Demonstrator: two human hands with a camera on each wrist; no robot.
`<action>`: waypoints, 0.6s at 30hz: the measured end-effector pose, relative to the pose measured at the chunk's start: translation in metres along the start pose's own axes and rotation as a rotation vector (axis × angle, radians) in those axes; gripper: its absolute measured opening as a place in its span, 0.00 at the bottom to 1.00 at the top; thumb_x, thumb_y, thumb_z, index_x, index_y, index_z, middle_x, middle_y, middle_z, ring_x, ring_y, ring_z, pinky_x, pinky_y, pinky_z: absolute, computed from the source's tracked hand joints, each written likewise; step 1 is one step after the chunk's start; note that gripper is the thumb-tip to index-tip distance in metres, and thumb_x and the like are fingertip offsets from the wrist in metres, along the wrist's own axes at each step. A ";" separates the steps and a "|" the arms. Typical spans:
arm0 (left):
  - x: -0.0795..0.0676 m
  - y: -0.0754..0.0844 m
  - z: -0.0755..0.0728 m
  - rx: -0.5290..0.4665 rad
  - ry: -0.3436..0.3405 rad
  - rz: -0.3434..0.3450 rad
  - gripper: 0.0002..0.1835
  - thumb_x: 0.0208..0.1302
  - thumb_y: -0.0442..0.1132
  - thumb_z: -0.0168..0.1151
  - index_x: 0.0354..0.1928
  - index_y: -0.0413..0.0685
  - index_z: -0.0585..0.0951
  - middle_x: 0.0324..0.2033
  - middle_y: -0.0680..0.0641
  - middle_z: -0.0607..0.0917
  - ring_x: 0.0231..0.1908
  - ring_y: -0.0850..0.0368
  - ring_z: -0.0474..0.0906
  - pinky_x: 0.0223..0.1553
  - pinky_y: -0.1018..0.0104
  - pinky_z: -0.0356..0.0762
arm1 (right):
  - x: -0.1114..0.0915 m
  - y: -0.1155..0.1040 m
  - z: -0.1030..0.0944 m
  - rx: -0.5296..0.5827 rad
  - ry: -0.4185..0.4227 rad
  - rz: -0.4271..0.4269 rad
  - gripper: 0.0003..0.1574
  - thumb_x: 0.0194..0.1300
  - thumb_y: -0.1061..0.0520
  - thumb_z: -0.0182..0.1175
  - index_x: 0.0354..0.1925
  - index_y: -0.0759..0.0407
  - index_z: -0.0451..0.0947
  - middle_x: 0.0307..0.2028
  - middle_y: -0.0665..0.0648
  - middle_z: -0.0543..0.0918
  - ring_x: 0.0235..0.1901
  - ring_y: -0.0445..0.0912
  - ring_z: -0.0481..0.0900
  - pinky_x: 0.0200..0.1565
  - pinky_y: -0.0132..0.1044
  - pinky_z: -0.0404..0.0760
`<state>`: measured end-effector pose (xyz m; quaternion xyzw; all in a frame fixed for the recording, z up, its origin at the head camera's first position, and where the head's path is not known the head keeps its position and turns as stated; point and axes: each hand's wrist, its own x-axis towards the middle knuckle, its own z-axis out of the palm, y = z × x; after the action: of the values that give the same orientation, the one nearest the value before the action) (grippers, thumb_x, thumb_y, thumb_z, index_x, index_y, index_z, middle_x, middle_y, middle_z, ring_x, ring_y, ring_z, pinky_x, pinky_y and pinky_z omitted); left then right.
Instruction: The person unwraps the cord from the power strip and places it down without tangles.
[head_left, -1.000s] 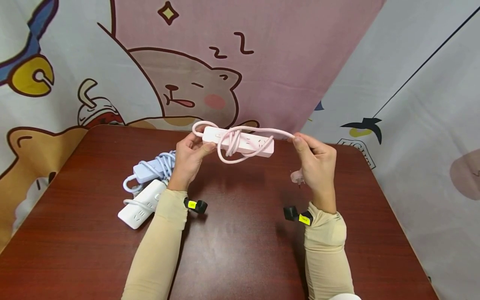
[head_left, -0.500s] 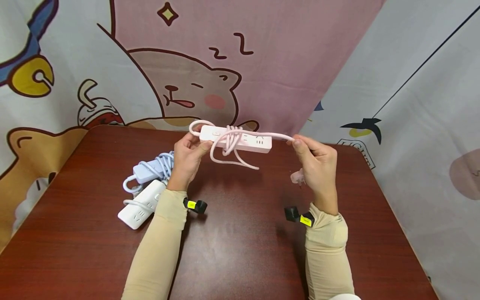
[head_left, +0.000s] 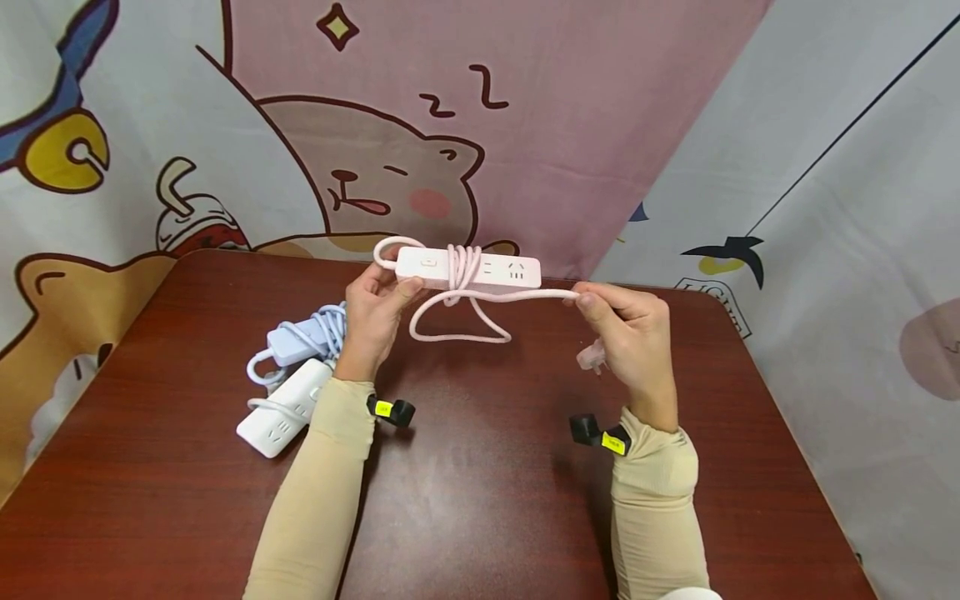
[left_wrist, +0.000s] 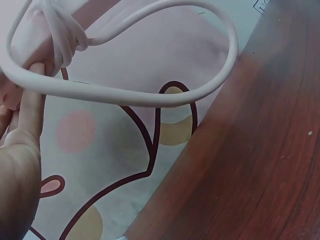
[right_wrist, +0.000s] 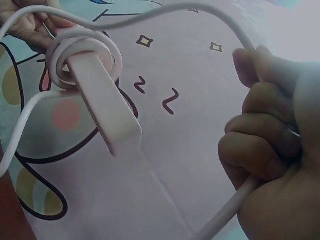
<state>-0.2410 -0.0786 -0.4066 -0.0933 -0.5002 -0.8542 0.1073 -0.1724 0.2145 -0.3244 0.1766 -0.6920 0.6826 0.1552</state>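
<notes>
A pink power strip [head_left: 513, 268] is held up above the far part of the table, its cord [head_left: 465, 265] wound several times round its middle. My left hand [head_left: 372, 321] grips the strip's left end, thumb on the near side. A loose loop of cord hangs below the strip. On the right, my right hand [head_left: 633, 342] pinches the cord between thumb and forefinger; in the right wrist view its other fingers [right_wrist: 255, 150] curl round the cord too. The pink plug [head_left: 592, 357] dangles just left of that hand.
Left of my left forearm, a blue power strip [head_left: 292, 343] with wound cord and a white power strip [head_left: 277, 417] lie side by side on the brown table [head_left: 480, 483]. A printed curtain [head_left: 570, 125] hangs behind the table's far edge.
The cord loop has come off the strip's right end and now hangs beneath it. My right hand has dipped slightly, and the left hand has shifted a little left with the strip.
</notes>
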 end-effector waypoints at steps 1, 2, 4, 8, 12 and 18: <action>0.000 0.000 0.000 -0.009 0.001 -0.001 0.26 0.64 0.20 0.62 0.65 0.25 0.72 0.44 0.50 0.86 0.43 0.62 0.85 0.47 0.69 0.86 | 0.000 -0.001 -0.001 -0.009 -0.003 0.009 0.06 0.68 0.66 0.64 0.40 0.66 0.88 0.32 0.53 0.89 0.05 0.48 0.78 0.04 0.36 0.66; 0.000 0.000 0.000 -0.018 0.005 -0.003 0.26 0.64 0.20 0.62 0.65 0.26 0.72 0.44 0.50 0.86 0.42 0.62 0.85 0.47 0.68 0.86 | -0.001 -0.002 -0.002 -0.020 -0.004 0.016 0.06 0.68 0.66 0.64 0.39 0.67 0.88 0.32 0.53 0.89 0.05 0.49 0.77 0.05 0.36 0.66; 0.000 0.001 0.000 -0.036 0.013 -0.006 0.26 0.65 0.21 0.63 0.64 0.27 0.72 0.44 0.49 0.86 0.42 0.61 0.85 0.46 0.67 0.87 | -0.001 -0.004 -0.005 -0.038 -0.003 0.041 0.06 0.67 0.67 0.65 0.39 0.66 0.88 0.31 0.53 0.89 0.05 0.49 0.77 0.05 0.36 0.66; 0.001 0.003 -0.001 -0.074 0.028 -0.004 0.24 0.64 0.22 0.63 0.63 0.31 0.74 0.45 0.48 0.85 0.43 0.60 0.85 0.47 0.66 0.87 | -0.002 -0.006 -0.012 -0.100 -0.003 0.088 0.06 0.65 0.66 0.67 0.40 0.62 0.89 0.31 0.50 0.90 0.04 0.50 0.76 0.06 0.36 0.67; 0.002 0.004 -0.003 -0.095 0.033 0.004 0.22 0.64 0.22 0.64 0.60 0.36 0.76 0.47 0.46 0.84 0.45 0.59 0.85 0.47 0.66 0.87 | -0.001 -0.004 -0.021 -0.162 -0.012 0.125 0.06 0.64 0.64 0.69 0.40 0.61 0.90 0.30 0.46 0.89 0.04 0.46 0.74 0.06 0.33 0.64; 0.003 0.004 -0.004 -0.135 0.053 0.026 0.20 0.65 0.22 0.63 0.58 0.37 0.77 0.45 0.46 0.84 0.43 0.59 0.85 0.47 0.66 0.87 | 0.000 -0.002 -0.035 -0.329 -0.058 0.180 0.11 0.66 0.58 0.70 0.42 0.64 0.88 0.28 0.41 0.87 0.04 0.41 0.67 0.08 0.32 0.66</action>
<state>-0.2429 -0.0843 -0.4043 -0.0840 -0.4371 -0.8867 0.1252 -0.1725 0.2496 -0.3216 0.1058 -0.8116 0.5658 0.1003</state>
